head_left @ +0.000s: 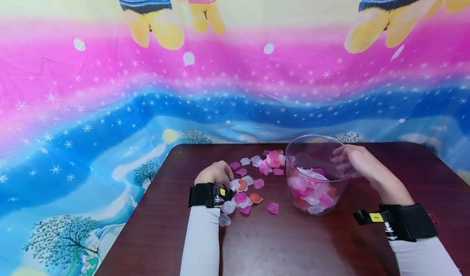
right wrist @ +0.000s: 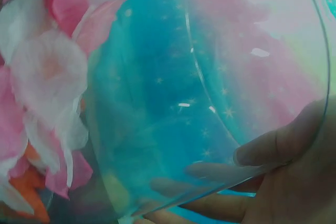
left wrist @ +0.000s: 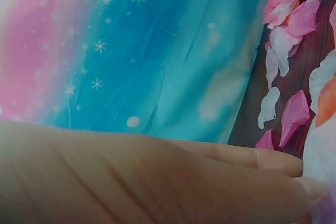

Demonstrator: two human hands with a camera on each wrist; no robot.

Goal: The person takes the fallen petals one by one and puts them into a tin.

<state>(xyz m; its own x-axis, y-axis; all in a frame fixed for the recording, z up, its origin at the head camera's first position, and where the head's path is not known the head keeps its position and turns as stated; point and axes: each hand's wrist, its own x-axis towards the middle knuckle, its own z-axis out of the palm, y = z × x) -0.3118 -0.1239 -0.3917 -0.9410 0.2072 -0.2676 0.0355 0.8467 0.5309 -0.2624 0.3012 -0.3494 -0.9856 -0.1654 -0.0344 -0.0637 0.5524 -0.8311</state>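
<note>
A clear container [head_left: 318,182] stands on the table, its lower part filled with pink, white and orange petals [head_left: 312,188]. My right hand [head_left: 361,161] holds its right side near the rim. In the right wrist view, the thumb [right wrist: 262,148] lies at the rim and the other fingers show through the transparent wall. To the left, my left hand [head_left: 214,173] reaches down to loose petals [head_left: 242,198] scattered on the table. In the left wrist view, its extended thumb [left wrist: 273,187] and forefinger come right up to a white petal [left wrist: 320,156].
A dark reddish-brown table [head_left: 271,243] bears everything. More petals [head_left: 273,159] lie in a heap toward the back, left of the container. Behind the table's far edge hangs a colourful printed cloth [head_left: 235,84]. Black straps with small devices circle both wrists.
</note>
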